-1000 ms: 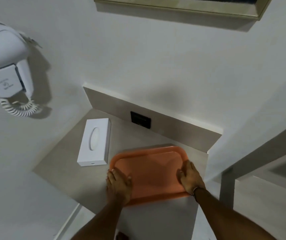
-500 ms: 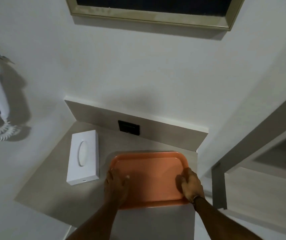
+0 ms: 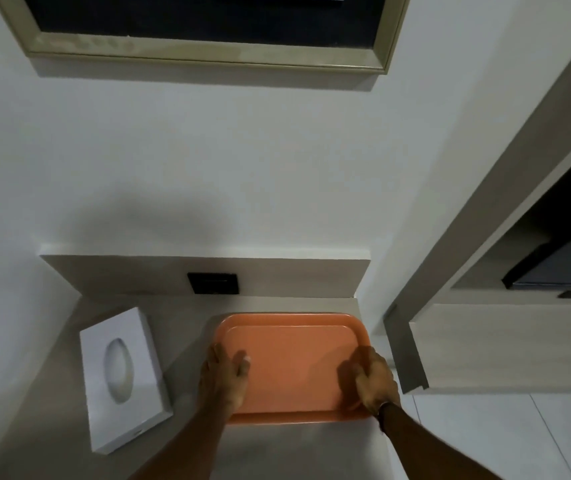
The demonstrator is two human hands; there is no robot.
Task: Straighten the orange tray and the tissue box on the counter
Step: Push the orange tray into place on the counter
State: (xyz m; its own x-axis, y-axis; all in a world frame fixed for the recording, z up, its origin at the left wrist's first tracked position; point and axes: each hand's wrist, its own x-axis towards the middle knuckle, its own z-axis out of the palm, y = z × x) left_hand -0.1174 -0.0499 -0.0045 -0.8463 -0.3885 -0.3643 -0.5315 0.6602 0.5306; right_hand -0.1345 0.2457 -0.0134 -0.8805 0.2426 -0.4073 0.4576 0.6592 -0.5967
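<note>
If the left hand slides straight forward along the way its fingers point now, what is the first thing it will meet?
Probably the low backsplash panel behind the counter. The left hand rests on the left edge of the orange tray, fingers pointing toward the wall. The tissue box lies off to its left, outside that line.

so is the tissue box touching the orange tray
Apart. The head view shows a plain strip of bare counter between the tissue box and the left edge of the orange tray.
</note>
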